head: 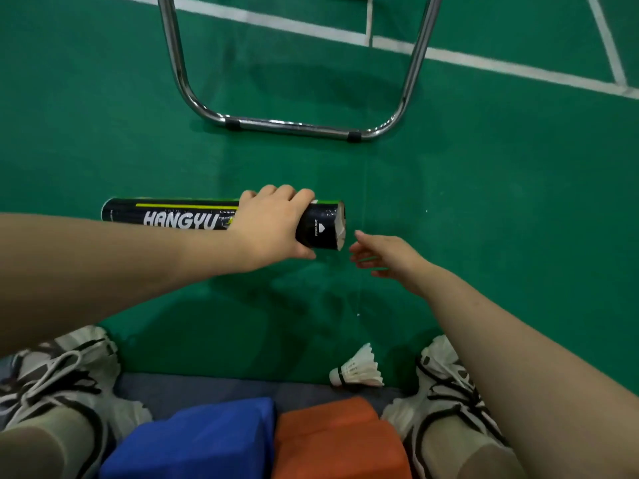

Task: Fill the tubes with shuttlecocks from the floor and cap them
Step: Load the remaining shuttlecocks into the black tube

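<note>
A black shuttlecock tube point(173, 216) marked HANGYU lies sideways above the green floor, its open end pointing right with white feathers showing inside. My left hand point(273, 223) is wrapped around the tube near that open end. My right hand point(383, 254) hovers just right of the opening, fingers apart and holding nothing. One white shuttlecock point(359, 369) lies on the floor near my right shoe, cork end pointing left. No cap is in sight.
A chrome chair frame point(294, 127) stands on the court beyond the tube. My two shoes point(58, 371) point(446, 385) flank a blue block point(200, 440) and an orange block point(339, 440) at the bottom. White court lines point(484, 63) run across the far floor.
</note>
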